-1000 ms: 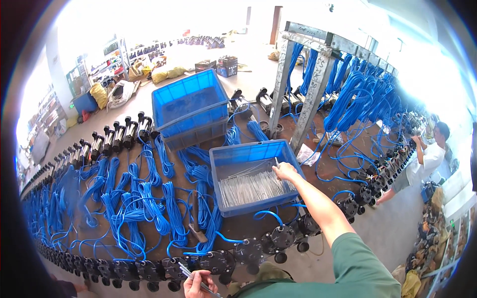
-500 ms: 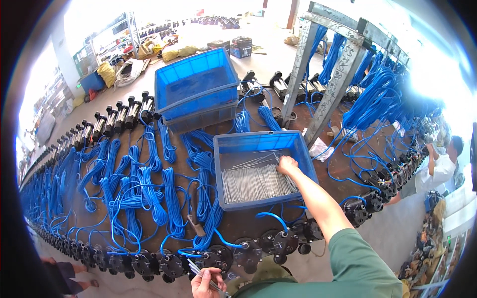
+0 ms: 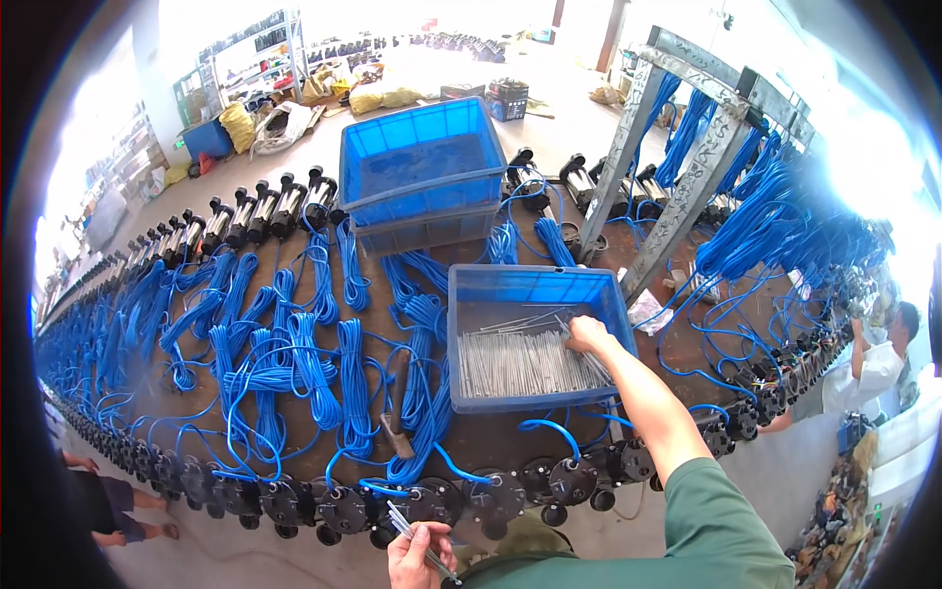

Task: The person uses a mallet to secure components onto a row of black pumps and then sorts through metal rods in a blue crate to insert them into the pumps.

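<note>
My right hand [image 3: 587, 335] reaches into a blue plastic bin [image 3: 530, 401] in front of me, with its fingers pinched at the right end of a layer of thin metal rods [image 3: 520, 363]. A rod end seems to show at the fingertips. Several rods lie crosswise behind that layer. Low in the picture, near my body, my left hand [image 3: 420, 556] is closed around a few thin metal rods [image 3: 399, 520] that point up and to the left. The near table edge, lined with black round motor-like units [image 3: 494, 499], lies just beyond this hand.
Coiled blue cables [image 3: 312, 378] cover the table's left side, with a hammer [image 3: 396, 437] among them. Stacked blue bins [image 3: 422, 211] stand behind. A metal frame [image 3: 687, 196] hung with cable bundles [image 3: 756, 231] rises at the right. Another person [image 3: 868, 363] is at the far right.
The whole scene has shifted slightly to the right in view. My right hand stays in the bin at nearly the same spot, and my left hand still holds its rods.
</note>
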Demonstrator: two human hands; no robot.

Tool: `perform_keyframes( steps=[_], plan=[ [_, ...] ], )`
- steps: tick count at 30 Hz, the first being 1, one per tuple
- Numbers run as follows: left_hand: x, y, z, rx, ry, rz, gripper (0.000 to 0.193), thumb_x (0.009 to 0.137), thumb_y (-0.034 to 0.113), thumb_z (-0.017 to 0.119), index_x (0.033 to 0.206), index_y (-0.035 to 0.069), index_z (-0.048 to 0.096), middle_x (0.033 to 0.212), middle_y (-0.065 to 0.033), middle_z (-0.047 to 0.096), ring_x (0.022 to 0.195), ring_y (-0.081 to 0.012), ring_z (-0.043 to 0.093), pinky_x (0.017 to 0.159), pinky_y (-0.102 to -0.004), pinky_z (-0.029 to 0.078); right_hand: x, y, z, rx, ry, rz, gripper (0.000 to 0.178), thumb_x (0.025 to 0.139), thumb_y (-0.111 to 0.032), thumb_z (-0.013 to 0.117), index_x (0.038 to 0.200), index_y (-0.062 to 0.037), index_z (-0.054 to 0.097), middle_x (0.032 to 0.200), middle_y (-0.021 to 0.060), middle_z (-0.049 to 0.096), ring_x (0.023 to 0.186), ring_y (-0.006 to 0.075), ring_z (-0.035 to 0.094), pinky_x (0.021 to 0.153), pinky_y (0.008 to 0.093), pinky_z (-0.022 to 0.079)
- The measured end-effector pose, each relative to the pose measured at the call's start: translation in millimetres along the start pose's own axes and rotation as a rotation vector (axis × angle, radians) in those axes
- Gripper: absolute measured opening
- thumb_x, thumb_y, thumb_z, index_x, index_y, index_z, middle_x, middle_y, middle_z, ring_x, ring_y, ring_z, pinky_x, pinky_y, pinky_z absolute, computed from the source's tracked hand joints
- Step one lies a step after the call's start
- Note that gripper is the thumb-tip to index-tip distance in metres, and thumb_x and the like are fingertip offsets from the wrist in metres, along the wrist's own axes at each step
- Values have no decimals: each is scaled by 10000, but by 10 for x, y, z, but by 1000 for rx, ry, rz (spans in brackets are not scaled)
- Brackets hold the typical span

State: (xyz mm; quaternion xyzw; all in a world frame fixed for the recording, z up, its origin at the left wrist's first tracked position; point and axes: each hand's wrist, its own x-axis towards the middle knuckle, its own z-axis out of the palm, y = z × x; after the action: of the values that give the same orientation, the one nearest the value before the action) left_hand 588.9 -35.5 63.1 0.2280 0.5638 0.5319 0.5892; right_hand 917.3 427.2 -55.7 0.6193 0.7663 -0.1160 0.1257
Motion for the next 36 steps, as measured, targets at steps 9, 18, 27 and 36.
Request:
perform_keyframes(
  steps=[9,18,27,36],
  plan=[
    [-68,385,18,532,-130,513,94,970,24,566,1008,-54,603,685,-30,559,555,-121,544,511,-262,454,-520,320,-446,364,447,-343,289,849,-291,674,814,-4,667,711,214,654,704,373,688,659,464,522],
    [934,1398,620,97,-256,432,303,1069,212,500,1041,-10,704,837,-95,697,733,-167,657,692,-291,513,-1913,-1030,-1965,946,444,-464,190,933,-151,689,1016,18,709,753,28,666,564,79,615,531,262,504],
    [748,1569,675,337,-234,792,208,988,184,652,921,1,726,703,23,637,658,-37,501,586,-254,400,-2926,-2532,-2304,1251,198,-645,191,945,-118,674,1015,60,685,681,27,640,537,91,619,496,254,543],
    [-6,1282,-351,239,106,838,227,1034,158,561,871,20,638,630,-21,515,574,-85,476,547,-265,383,-3604,-3422,-1983,1207,0,-707,270,972,-256,707,1037,5,733,631,-35,595,517,32,518,479,239,418]
  ],
)
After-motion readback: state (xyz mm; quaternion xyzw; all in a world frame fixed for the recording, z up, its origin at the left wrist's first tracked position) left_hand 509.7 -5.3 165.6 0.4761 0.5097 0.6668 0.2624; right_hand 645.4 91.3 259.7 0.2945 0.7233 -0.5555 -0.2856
